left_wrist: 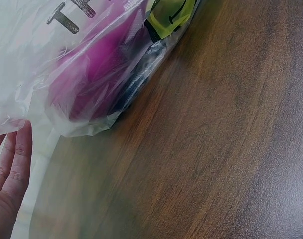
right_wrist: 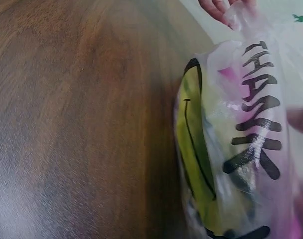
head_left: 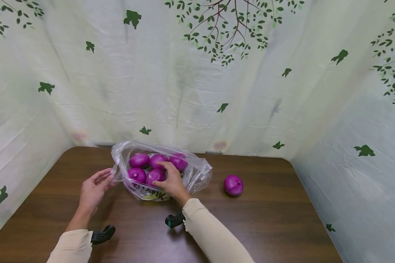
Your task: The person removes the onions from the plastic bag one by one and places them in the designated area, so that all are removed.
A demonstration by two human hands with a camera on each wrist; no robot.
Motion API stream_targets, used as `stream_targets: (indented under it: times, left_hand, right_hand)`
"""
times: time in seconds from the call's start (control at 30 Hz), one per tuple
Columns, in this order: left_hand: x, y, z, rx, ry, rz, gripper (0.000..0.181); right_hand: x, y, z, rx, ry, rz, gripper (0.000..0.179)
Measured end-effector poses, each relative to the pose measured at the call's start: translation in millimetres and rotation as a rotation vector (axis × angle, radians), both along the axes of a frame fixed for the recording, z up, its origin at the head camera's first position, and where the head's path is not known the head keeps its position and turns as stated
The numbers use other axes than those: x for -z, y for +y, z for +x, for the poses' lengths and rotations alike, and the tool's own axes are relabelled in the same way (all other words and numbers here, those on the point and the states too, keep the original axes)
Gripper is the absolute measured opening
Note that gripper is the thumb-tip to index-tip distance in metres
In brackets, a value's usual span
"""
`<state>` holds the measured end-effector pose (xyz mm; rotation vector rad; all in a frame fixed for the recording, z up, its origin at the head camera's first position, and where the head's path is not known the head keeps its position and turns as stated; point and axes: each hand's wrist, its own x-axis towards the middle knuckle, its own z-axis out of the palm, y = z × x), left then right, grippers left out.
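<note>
The left hand [head_left: 97,187] pinches the edge of a clear plastic bag [head_left: 198,174] on the table [head_left: 266,223]; the right hand [head_left: 172,181], in its mouth, curls thumb and fingers round a front onion [head_left: 155,176]. Step in hand, I judge: placing or lifting that onion; which, I cannot tell. The next move calls for a wide-held mouth. A loose onion [head_left: 233,185] sits right of the bag, apart from both hands.

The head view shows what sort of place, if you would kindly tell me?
Probably a small screened-off recording booth: leaf-printed pale sheeting hangs behind and on both sides of a wood-grain table, and a black device shows at each wrist.
</note>
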<state>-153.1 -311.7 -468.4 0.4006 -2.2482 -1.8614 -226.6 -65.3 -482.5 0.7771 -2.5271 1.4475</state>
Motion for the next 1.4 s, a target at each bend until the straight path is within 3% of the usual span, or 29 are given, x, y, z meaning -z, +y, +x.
stream_targets:
  times: [0.37,0.6,1.07,1.4]
  left_hand:
    - [0.4,-0.3,2.3,-0.006,0.008,0.025,0.052]
    - [2.3,-0.6,3.8,-0.006,0.029,0.068,0.050]
    - [7.0,0.5,2.4,0.000,0.040,0.080,0.047]
    - [7.5,1.0,-0.4,-0.019,0.055,0.066,0.049]
  right_hand:
    - [12.5,-7,-1.5,0.051,-0.109,0.031,0.064]
    - [13.3,-10,3.7,0.038,-0.158,0.067,0.065]
    - [19.3,-14,3.3,0.053,-0.215,0.129,0.072]
    - [14.1,-12,-0.8,0.050,-0.237,0.158,0.075]
